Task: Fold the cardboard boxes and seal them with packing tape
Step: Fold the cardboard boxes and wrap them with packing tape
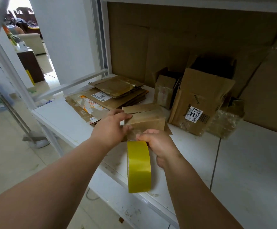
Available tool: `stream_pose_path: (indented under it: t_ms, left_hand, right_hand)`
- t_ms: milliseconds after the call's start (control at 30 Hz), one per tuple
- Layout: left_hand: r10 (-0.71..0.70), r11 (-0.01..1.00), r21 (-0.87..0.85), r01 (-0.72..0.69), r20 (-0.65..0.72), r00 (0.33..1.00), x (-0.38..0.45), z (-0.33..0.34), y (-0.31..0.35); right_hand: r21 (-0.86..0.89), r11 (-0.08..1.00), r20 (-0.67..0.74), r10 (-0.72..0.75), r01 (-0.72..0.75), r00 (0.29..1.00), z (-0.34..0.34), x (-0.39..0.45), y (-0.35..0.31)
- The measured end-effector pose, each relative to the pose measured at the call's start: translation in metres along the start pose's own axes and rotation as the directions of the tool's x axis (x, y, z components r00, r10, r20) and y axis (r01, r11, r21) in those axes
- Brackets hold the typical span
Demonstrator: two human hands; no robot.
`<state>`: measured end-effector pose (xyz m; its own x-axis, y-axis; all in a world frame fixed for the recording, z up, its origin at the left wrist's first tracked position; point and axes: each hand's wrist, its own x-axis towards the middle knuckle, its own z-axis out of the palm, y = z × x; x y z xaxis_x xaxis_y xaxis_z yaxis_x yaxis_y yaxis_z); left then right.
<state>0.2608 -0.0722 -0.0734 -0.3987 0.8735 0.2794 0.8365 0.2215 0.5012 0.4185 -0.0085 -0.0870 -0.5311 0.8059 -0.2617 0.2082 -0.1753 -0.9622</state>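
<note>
Step in hand: sealing the small cardboard box (145,119) that sits on the white bench (243,162), at about 12 o'clock from both hands.
Left hand (113,128): fingers spread and pressed on the left end of the box, steadying it or holding the tape end down; it grips nothing.
Right hand (159,144): curled around the roll of packing tape (139,166), thumb and fingers clasping its far rim, the roll standing on edge at 6 o'clock from the box.
Tape run: a thin clear strip seems to lead from the roll up onto the box; whether it is already stuck along the seam I cannot tell.
Done so far: this box is folded into shape with its flaps shut. Three taller boxes (199,103) stand at 2 o'clock, open at the top, two showing glossy tape on their lower parts.
Left to do: by my judgement, finish and cut this strip, then work through the stack of flattened boxes (108,98) at 11 o'clock, which lies unfolded.
Materials: the cardboard is brown, matte, creased and reused, with old shipping labels and shiny tape remnants. The tape roll is a wide, smooth, yellow-tinted glossy ring.
Bench surface: white, hard, scuffed and stained along its near edge.
Backing: large plain cardboard sheets (175,40) line the wall behind the bench.
</note>
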Motion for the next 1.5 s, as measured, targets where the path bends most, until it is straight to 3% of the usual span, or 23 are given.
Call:
stream_pose_path:
  t_ms: [200,333,567,833,1033,1267,1500]
  left_hand:
    - [0.055,0.998,0.036,-0.054,-0.028,0.998,0.001,0.011,-0.006]
    - [0.085,0.996,0.024,-0.084,-0.086,0.993,-0.001,0.019,-0.007]
    - [0.011,0.979,-0.202,-0.003,0.039,0.999,0.002,0.015,-0.009]
    - [0.067,0.984,-0.171,-0.041,0.147,0.987,0.004,0.005,-0.009]
    - [0.029,0.998,-0.062,-0.025,0.067,0.997,0.009,0.005,-0.016]
    - [0.156,0.986,-0.053,-0.160,-0.071,0.985,0.005,0.010,-0.010]
    - [0.032,0.992,-0.123,-0.039,-0.059,0.998,0.007,0.014,0.003]
  right_hand:
    - [0.126,0.992,-0.026,0.032,-0.029,0.999,-0.010,0.002,0.009]
    - [0.112,0.994,-0.039,0.004,0.001,0.999,-0.010,0.002,0.009]
    - [-0.040,0.995,-0.064,-0.099,0.097,0.993,-0.011,0.003,0.005]
    - [-0.049,0.994,-0.093,-0.104,0.100,0.990,-0.009,0.009,0.006]
    - [-0.021,0.996,-0.089,-0.089,0.088,0.992,-0.010,0.009,0.006]
    - [-0.036,0.996,-0.101,-0.083,0.080,0.991,-0.009,0.007,0.005]
    - [-0.023,0.996,-0.129,-0.084,0.082,0.988,-0.011,0.010,0.008]
